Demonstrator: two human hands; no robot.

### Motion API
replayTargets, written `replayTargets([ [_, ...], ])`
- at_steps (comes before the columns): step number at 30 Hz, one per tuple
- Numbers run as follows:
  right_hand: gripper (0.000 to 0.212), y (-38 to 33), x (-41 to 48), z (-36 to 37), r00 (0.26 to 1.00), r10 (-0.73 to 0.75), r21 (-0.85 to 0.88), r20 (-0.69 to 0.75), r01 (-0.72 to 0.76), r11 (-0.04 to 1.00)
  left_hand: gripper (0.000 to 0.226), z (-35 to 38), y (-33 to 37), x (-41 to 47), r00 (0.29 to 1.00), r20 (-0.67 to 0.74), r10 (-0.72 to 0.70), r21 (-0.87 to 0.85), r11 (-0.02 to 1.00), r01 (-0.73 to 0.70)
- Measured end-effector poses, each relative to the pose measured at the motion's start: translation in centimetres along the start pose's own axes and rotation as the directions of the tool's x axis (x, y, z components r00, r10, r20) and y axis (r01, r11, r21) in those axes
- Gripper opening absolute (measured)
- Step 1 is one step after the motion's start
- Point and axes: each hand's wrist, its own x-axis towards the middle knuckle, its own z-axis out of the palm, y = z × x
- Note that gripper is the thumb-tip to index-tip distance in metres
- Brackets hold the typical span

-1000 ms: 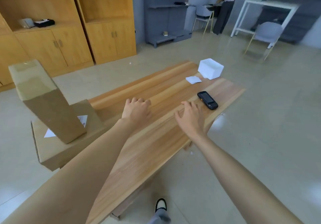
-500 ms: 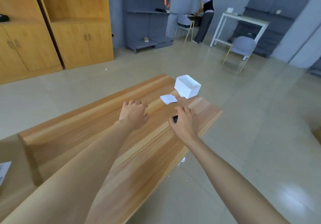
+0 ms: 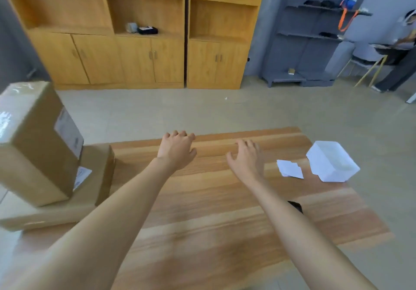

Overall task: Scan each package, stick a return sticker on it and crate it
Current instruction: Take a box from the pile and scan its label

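I note left hand (image 3: pixel 177 150) and right hand (image 3: pixel 246 159) empty, fingers loosely spread, over the counter (image 3: pixel 202 211). Packages (image 3: pixel 38 145) stacked left of left hand; paper slips (image 3: pixel 290 169), white box (image 3: pixel 333 163) right of right hand; forearm half-hides scanner (image 3: pixel 296 206).

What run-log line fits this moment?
left hand open, empty | right hand open, empty | tall box on flat box | scanner partly behind right forearm | no package held
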Motion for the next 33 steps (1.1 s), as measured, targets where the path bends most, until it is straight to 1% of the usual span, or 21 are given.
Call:
replayTargets([
  [3, 0.042, -1.6, 3.0, 0.2, 0.991, -0.135, 0.018, 0.011, 0.135, 0.991, 0.045, -0.8, -1.7, -0.2, 0.987, -0.020, -0.159, -0.006, 0.987, 0.159],
  [7, 0.041, -3.7, 5.7, 0.6, 0.956, -0.292, 0.053, 0.031, 0.291, 0.955, 0.044, -1.5, -3.7, -1.9, 0.938, -0.047, -0.344, -0.007, 0.939, 0.344],
  [10, 0.042, -5.6, 6.4, 1.2, 0.923, -0.378, 0.090, 0.067, 0.372, 0.924, 0.045, -1.9, -5.5, -4.2, 0.888, -0.043, -0.459, 0.010, 0.888, 0.460],
  [13, 0.042, -7.9, 6.3, 2.1, 0.893, -0.441, 0.128, 0.087, 0.429, 0.894, 0.042, -2.3, -7.0, -6.4, 0.840, -0.044, -0.540, 0.011, 0.841, 0.541],
  [17, 0.041, -10.8, 5.0, 3.1, 0.857, -0.503, 0.176, 0.113, 0.481, 0.859, 0.024, -2.8, -8.5, -8.9, 0.793, -0.099, -0.600, 0.020, 0.796, 0.605],
  [24, 0.042, -15.3, 3.4, 3.8, 0.803, -0.584, 0.209, 0.124, 0.554, 0.806, 0.032, -3.3, -11.2, -12.0, 0.731, -0.169, -0.662, 0.007, 0.740, 0.672],
  [29, 0.043, -18.6, 2.1, 3.8, 0.786, -0.607, 0.241, 0.116, 0.570, 0.785, 0.040, -4.1, -14.1, -14.4, 0.654, -0.289, -0.700, -0.026, 0.688, 0.725],
  [33, 0.044, -21.3, 0.6, 3.8, 0.774, -0.623, 0.289, 0.115, 0.574, 0.766, 0.050, -5.4, -16.2, -15.7, 0.607, -0.322, -0.727, -0.036, 0.650, 0.759],
])
